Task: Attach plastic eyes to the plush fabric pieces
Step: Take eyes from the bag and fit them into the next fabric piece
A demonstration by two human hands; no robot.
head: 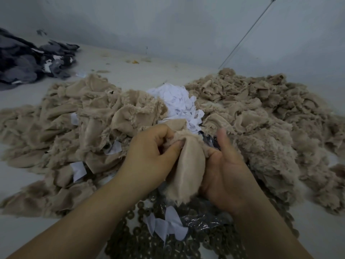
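A beige plush fabric piece (188, 165) hangs between both hands, smooth backing toward me, furry edge at the bottom. My left hand (149, 156) pinches its upper left edge with thumb and curled fingers. My right hand (225, 169) holds its right side, thumb raised and blurred, fingers hidden behind the cloth. No plastic eye shows in either hand. Below the hands lies a spread of several dark round washers (186, 245) and a crinkled clear plastic bag (201, 219).
Heaps of beige plush pieces lie left (74, 128) and right (270, 118) on the pale table (28, 230). White paper scraps (177, 101) sit between them. A dark grey fabric pile (28, 62) is at the far left; a wall stands behind.
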